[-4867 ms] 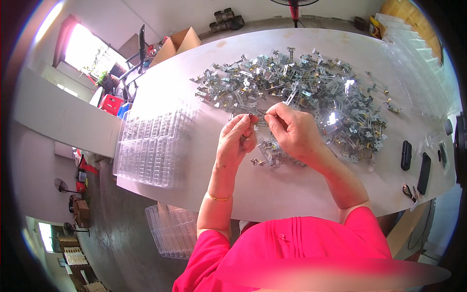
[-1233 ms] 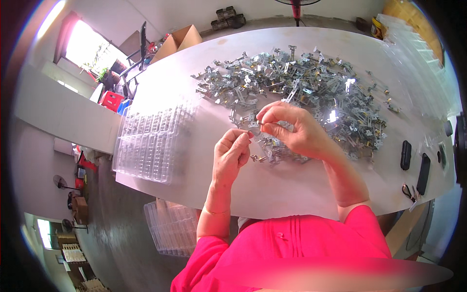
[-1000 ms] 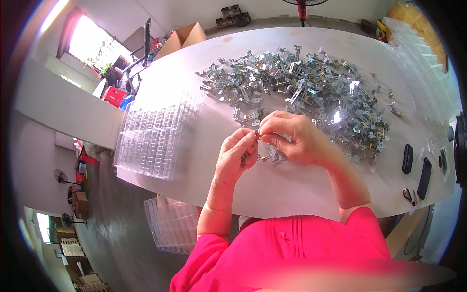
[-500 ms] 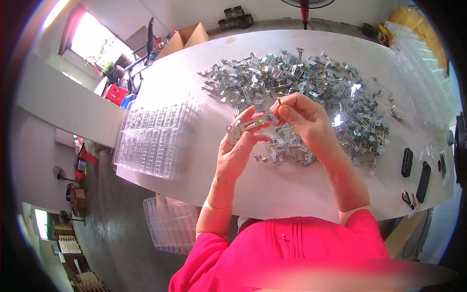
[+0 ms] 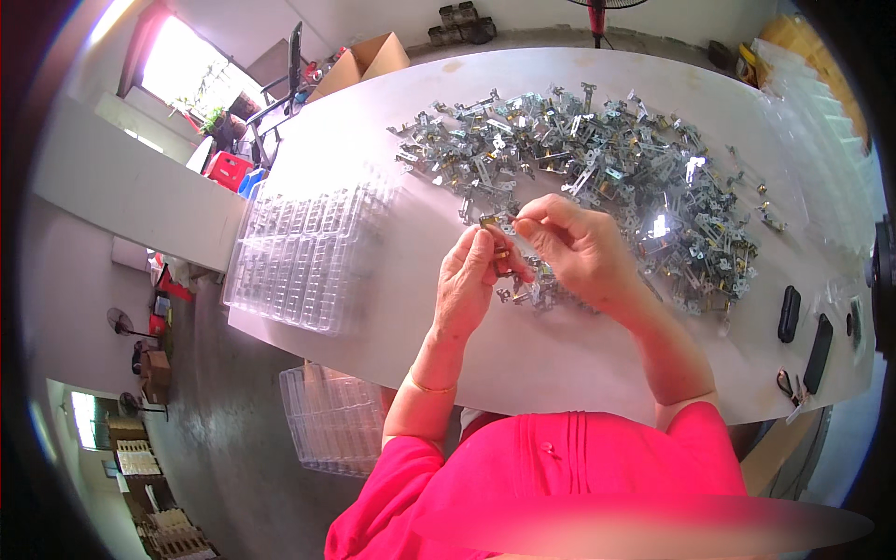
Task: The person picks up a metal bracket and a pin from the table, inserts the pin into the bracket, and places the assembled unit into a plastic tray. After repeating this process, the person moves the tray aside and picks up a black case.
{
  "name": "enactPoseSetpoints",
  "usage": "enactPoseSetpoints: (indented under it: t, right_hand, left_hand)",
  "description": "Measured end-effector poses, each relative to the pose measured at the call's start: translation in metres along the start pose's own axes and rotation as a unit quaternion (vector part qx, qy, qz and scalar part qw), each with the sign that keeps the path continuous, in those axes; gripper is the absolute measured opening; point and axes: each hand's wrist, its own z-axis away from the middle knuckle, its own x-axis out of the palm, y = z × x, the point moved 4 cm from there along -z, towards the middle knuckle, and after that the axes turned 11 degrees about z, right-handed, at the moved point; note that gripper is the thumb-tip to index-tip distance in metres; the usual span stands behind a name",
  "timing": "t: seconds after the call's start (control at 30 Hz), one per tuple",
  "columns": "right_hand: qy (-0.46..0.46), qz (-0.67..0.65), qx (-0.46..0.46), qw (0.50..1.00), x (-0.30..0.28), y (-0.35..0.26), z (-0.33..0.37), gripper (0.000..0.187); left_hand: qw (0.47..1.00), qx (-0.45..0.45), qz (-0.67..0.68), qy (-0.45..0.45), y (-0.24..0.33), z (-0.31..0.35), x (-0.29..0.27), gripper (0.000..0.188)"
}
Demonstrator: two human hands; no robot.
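My left hand (image 5: 467, 285) is closed, thumb against fingers, around a small metal bracket (image 5: 504, 259) with brass-coloured parts; the fingers hide much of it. Just to its right, the thumb and fingertips of my right hand (image 5: 583, 252) pinch a thin, dark reddish-brown piece, too small to make out fully. Its tip meets the upper end of the held metal at my left fingertips. Beyond both hands spreads a wide heap of loose metal brackets (image 5: 597, 149), grey with brass-coloured bits.
Clear compartment trays (image 5: 308, 252) holding metal parts stand at the table's left. Another clear tray (image 5: 327, 415) sits below the table edge. At the right lie clear plastic trays (image 5: 812, 159), a black case (image 5: 789, 314), a dark flat bar (image 5: 819, 355) and small scissors (image 5: 791, 387).
My left fingers, spread beneath the bracket before, have closed around it and turned it. My right hand has shifted slightly down and right, still pinching the thin piece. The whole view has shifted slightly.
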Motion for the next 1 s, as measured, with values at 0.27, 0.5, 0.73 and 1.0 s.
enactPoseSetpoints:
  t: [0.27, 0.5, 0.73, 1.0]
  right_hand:
    - [0.042, 0.065, -0.044, 0.996, 0.001, -0.004, 0.001, 0.007]
    - [0.038, 0.106, -0.048, 0.992, -0.001, -0.009, 0.002, 0.008]
    - [0.055, 0.105, -0.07, 0.991, -0.002, -0.012, 0.004, 0.012]
    - [-0.003, 0.093, -0.023, 0.995, 0.0, -0.01, 0.002, 0.021]
  left_hand:
    - [0.999, -0.031, -0.032, 0.027, -0.005, 0.004, 0.0, 0.038]
    - [0.995, -0.032, -0.079, 0.046, -0.002, 0.008, -0.002, 0.037]
    - [0.967, 0.026, -0.241, 0.076, 0.006, 0.008, 0.002, 0.038]
    - [0.946, 0.053, -0.316, 0.054, 0.003, 0.009, 0.004, 0.034]
